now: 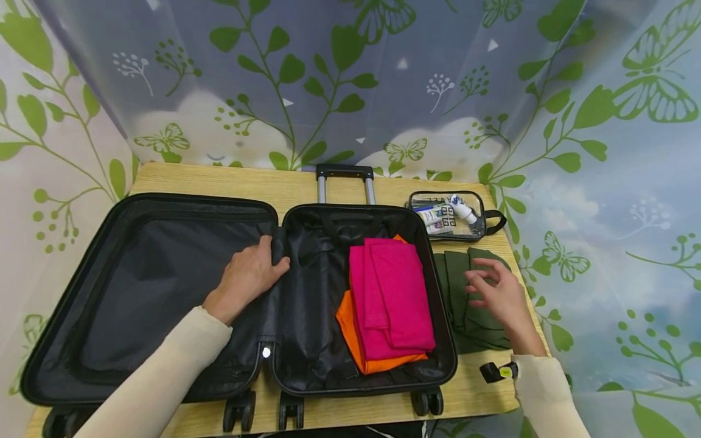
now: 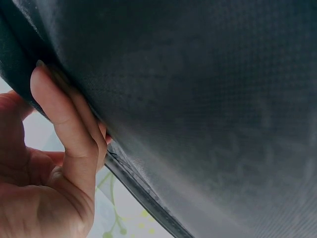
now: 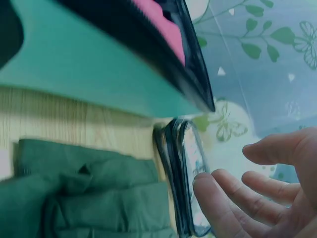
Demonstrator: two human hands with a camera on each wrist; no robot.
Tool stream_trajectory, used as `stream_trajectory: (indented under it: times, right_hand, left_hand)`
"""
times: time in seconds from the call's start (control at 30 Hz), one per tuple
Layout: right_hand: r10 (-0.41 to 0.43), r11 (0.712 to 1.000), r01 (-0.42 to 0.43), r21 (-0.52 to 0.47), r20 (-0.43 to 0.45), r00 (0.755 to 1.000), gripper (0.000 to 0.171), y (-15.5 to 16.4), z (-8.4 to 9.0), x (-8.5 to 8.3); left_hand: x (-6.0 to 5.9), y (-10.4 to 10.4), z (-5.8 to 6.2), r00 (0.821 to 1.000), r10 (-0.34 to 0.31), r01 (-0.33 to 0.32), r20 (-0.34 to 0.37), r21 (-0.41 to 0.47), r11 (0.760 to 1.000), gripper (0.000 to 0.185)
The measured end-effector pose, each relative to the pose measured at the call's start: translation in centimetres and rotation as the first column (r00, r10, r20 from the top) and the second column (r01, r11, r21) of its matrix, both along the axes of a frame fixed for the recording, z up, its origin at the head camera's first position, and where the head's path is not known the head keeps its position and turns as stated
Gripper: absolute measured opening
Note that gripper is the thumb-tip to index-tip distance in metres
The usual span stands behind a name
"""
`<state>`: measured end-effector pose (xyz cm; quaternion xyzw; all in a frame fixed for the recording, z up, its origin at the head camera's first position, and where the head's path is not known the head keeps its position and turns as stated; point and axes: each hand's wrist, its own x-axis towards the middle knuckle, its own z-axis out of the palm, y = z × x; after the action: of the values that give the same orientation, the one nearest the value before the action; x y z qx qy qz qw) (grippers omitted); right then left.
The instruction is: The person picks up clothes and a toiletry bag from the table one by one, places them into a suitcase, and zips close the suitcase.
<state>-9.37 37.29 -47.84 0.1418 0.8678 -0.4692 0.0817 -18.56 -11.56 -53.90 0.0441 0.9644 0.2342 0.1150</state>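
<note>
On the wooden table (image 1: pixel 306 182) an open suitcase (image 1: pixel 164 210) is lying flat, its two halves side by side. The left hand (image 1: pixel 249 277) is resting at the hinge between the halves, its fingers (image 2: pixel 69 124) curling over the edge of the black lining (image 2: pixel 198 99) and gripping it. The right half is holding a folded pink garment (image 1: pixel 395 298) lying on top of an orange one (image 1: pixel 350 328). Just right of the suitcase, the right hand (image 1: pixel 501 295) is hovering over a folded green garment (image 1: pixel 465 316), fingers spread and relaxed, holding nothing; whether the hand is touching the cloth cannot be told. Behind the green garment a clear pouch (image 1: pixel 449 216) with toiletries is sitting near the table's far edge.
</note>
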Motion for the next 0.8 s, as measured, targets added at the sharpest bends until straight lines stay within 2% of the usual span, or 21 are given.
stream_trajectory:
  times: [0.1, 0.23, 0.4, 0.8]
  right_hand:
    - [-0.006, 1.0, 0.006, 0.013, 0.011, 1.0, 0.065, 0.8, -0.3, -0.1]
    - [-0.006, 0.996, 0.003, 0.086, 0.024, 1.0, 0.065, 1.6, -0.5, -0.2]
    - [-0.015, 0.99, 0.008, 0.144, 0.053, 0.998, 0.064, 2.3, -0.5, -0.1]
    - [-0.071, 0.982, 0.055, 0.182, 0.082, 0.994, 0.062, 4.6, -1.9, -0.1]
  left_hand:
    - [0.7, 0.3, 1.9, 1.0, -0.004, 0.004, 0.026, 0.005, 1.0, 0.075]
    - [1.3, 0.7, 3.5, 0.999, -0.009, 0.008, 0.046, 0.007, 1.0, 0.074]
    - [1.4, 0.7, 3.7, 0.999, -0.009, 0.009, 0.052, -0.001, 1.0, 0.073]
    - [1.4, 0.7, 3.7, 0.998, 0.001, -0.001, 0.057, 0.002, 1.0, 0.073]
